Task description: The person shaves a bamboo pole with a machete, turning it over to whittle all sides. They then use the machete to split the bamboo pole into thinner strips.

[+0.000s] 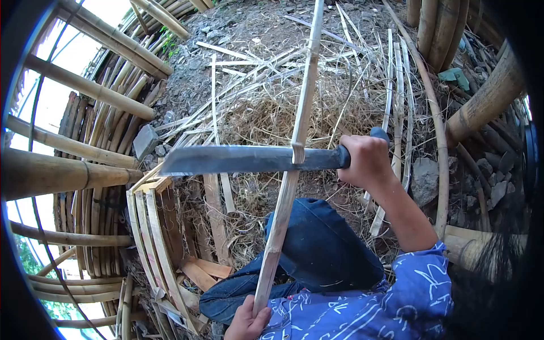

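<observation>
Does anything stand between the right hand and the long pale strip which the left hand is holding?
Only the large knife gripped in the right hand: its blade crosses the long pale strip. Nothing else visible stands in the way.

Bright daylight | left-side openings blown white | fisheye-stretched edges | corners black

Bamboo poles at left, grey block, green scrap
</observation>
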{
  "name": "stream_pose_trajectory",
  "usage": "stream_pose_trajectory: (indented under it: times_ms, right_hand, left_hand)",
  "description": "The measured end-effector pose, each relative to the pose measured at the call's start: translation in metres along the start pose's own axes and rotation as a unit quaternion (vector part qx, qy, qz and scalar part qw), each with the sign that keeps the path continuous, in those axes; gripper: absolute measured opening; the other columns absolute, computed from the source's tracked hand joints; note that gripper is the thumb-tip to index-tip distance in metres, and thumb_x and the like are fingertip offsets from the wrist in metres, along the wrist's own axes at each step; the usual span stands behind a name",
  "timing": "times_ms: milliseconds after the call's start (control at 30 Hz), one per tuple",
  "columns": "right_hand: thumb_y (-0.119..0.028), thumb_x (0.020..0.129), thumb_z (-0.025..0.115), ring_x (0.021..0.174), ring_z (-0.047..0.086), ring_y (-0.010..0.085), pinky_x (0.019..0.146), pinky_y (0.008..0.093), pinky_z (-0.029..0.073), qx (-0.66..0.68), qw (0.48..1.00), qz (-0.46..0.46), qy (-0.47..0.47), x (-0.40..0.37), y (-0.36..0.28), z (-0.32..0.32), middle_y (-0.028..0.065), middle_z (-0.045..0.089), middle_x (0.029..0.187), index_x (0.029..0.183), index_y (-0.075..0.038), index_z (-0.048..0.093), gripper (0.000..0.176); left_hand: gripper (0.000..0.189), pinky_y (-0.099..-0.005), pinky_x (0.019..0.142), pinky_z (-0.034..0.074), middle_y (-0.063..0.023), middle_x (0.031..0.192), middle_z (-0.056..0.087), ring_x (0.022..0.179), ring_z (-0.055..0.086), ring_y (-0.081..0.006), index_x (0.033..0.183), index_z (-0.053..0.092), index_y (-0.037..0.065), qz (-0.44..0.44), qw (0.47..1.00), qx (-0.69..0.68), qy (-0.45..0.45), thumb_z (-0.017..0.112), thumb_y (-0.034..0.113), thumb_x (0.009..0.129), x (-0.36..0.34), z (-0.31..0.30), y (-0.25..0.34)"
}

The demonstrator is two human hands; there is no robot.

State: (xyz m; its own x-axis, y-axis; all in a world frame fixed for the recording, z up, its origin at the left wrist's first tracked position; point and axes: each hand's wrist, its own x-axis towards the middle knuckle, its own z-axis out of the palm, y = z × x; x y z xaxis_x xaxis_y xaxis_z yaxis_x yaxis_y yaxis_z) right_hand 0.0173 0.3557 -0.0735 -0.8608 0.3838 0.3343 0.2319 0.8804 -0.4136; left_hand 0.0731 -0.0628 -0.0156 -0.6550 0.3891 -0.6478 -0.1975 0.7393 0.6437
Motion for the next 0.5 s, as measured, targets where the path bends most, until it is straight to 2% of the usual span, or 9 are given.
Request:
stream_pose_trajectory:
  times_ms: [167, 267, 500]
  right_hand:
    - [-0.018, 0.054, 0.077, 0.066, 0.065, 0.0289, 0.062, 0.0387, 0.052, -0.015, 0.999, -0.024, 0.017, 0.005, 0.012, 0.001, 0.0099, 0.063, 0.067, 0.074, -0.008, 0.061, 0.028]
    - [-0.018, 0.054, 0.076, 0.068, 0.066, 0.0281, 0.063, 0.0391, 0.052, -0.018, 1.000, 0.014, -0.002, 0.001, 0.025, 0.002, 0.0095, 0.064, 0.068, 0.073, -0.008, 0.061, 0.026]
    - [-0.016, 0.056, 0.073, 0.066, 0.067, 0.0277, 0.062, 0.0390, 0.052, -0.012, 0.999, 0.031, 0.016, 0.000, 0.043, 0.006, 0.0096, 0.065, 0.067, 0.071, -0.009, 0.061, 0.021]
  left_hand:
    - [0.050, -0.0376, 0.077, 0.047, -0.0247, 0.098, 0.060, 0.087, 0.058, -0.0281, 0.132, 0.041, -0.007, -0.009, 0.999, 0.035, -0.005, 0.057, 0.021, 0.095, -0.006, -0.011, 0.017]
    - [0.047, -0.0388, 0.078, 0.047, -0.0249, 0.097, 0.061, 0.087, 0.059, -0.0293, 0.131, 0.042, -0.006, -0.029, 0.998, 0.049, -0.005, 0.057, 0.021, 0.095, -0.012, -0.015, 0.018]
    - [0.033, -0.0409, 0.067, 0.045, -0.0217, 0.083, 0.059, 0.074, 0.058, -0.0294, 0.116, 0.048, -0.004, 0.028, 0.998, 0.052, -0.018, 0.055, 0.019, 0.094, -0.021, -0.018, 0.008]
